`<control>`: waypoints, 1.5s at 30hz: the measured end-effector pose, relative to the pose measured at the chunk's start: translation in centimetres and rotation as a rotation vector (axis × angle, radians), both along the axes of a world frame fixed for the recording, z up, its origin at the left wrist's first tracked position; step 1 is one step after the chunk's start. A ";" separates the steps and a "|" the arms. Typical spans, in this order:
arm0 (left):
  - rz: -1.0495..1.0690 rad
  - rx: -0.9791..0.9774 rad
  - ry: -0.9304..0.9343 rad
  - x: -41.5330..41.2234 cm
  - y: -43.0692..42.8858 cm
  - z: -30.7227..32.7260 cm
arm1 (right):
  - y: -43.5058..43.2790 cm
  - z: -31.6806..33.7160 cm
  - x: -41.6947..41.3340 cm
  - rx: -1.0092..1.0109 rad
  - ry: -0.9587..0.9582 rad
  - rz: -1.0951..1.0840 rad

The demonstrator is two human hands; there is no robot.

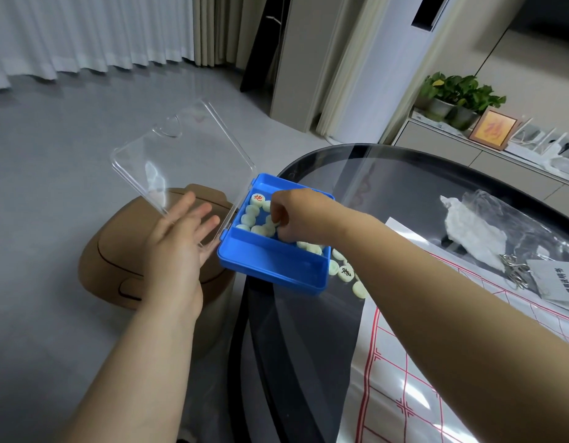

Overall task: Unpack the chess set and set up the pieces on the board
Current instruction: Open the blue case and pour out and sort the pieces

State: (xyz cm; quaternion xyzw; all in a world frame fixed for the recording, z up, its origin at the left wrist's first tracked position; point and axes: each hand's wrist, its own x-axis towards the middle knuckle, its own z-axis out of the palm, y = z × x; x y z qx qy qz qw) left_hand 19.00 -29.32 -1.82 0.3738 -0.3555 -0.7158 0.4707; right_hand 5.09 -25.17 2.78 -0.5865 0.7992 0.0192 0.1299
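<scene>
risk: box (270, 266) overhangs table (292, 330) under our right hand (296, 215) pinching pieces (252, 215), we could tip it | left hand (177, 238) flat on lid (181, 155)

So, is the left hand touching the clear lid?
Touching. The head view shows the left hand with straight fingers flat against the clear lid, propping it open.

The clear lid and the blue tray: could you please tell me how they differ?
The clear lid is transparent, the blue tray opaque. The lid tilts open beyond the table, the tray rests on its edge. The left hand braces the lid; the right hand pinches a piece in the tray. Both are rectangular and hinged together.
</scene>
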 end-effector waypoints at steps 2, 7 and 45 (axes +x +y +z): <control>0.003 -0.004 -0.001 0.0 0.0 0.0 | 0.5 0.4 -0.4 -0.064 -0.091 -0.044; 0.003 -0.022 -0.019 -0.1 0.1 0.0 | 2.3 2.2 -1.7 -0.166 -0.208 -0.113; -0.004 -0.020 -0.048 0.2 -0.4 -0.5 | 8.4 0.1 -4.9 0.017 -0.074 -0.267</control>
